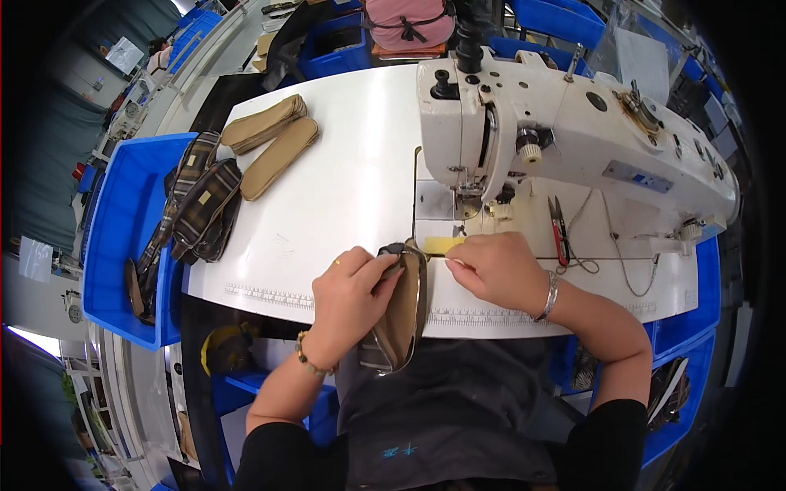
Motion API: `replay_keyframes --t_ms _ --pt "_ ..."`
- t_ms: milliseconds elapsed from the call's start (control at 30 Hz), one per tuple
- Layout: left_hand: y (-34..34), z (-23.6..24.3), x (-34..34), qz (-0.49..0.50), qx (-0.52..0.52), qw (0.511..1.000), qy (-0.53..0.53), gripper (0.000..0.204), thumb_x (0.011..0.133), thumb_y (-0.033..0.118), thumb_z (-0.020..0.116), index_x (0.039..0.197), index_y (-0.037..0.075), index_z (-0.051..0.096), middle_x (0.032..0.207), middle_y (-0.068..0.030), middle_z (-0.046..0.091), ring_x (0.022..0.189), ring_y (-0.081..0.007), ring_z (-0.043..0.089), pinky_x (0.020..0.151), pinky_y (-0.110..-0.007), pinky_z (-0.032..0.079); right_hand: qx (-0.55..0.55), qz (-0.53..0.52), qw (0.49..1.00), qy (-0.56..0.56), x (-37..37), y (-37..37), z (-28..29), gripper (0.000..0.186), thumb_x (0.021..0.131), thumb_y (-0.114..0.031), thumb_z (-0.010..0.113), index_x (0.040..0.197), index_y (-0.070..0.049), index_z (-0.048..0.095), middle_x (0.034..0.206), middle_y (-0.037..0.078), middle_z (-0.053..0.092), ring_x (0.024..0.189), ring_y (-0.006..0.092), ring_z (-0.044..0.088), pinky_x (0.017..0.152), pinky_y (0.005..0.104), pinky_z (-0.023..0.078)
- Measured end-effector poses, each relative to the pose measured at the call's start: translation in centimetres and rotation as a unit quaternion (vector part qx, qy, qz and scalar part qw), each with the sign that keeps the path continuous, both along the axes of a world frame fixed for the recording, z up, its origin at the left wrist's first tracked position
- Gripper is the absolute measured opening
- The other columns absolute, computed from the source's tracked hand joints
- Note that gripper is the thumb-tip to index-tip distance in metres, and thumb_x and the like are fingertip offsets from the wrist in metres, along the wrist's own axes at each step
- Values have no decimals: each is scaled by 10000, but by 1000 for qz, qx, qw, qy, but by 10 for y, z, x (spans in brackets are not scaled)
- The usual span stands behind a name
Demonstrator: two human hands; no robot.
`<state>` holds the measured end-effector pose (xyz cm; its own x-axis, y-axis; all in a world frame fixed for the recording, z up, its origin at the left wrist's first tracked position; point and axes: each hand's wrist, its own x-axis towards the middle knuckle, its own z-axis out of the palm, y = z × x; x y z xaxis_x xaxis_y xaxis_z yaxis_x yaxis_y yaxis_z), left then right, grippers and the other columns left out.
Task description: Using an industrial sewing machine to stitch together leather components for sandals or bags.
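Note:
My left hand [350,296] is closed on the upper rim of a plaid pouch [403,315] with a tan lining. The pouch hangs over the table's front edge, its opening facing up. Just right of its top end, my right hand [501,268] has thumb and fingers pinched together; what lies between them is too small to make out. A yellow piece [443,245] sits right by those fingertips. Beyond both hands stands a white sewing machine [524,123], its needle area [468,204] a short way ahead of my right hand.
Several tan oblong pieces [280,159] lie at the table's far left. Plaid pouches [209,209] hang over the rim of a blue bin [123,188]. Red-handled scissors [560,233] and a loose cord [634,286] are right of the needle. A printed ruler strip [483,317] runs along the front edge.

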<state>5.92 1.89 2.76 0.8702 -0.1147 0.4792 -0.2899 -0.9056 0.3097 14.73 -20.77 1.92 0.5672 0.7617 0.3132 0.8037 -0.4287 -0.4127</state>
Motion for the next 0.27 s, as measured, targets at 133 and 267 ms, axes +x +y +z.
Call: replay_keyframes --t_ms 133,267 --pt "-11 -1 -41 27 -58 996 -54 260 687 30 837 930 68 755 674 -39 568 544 -151 560 493 -272 446 116 -10 941 317 -27 7 11 282 886 -269 697 956 4 697 801 110 715 709 193 699 635 315 540" --pt "-25 -4 -62 9 -110 988 -108 314 672 22 841 972 72 763 670 -32 567 541 -144 558 496 -269 450 168 -19 840 516 -65 14 2 347 881 -267 747 1111 -14 695 956 96 744 855 153 703 783 288 555"
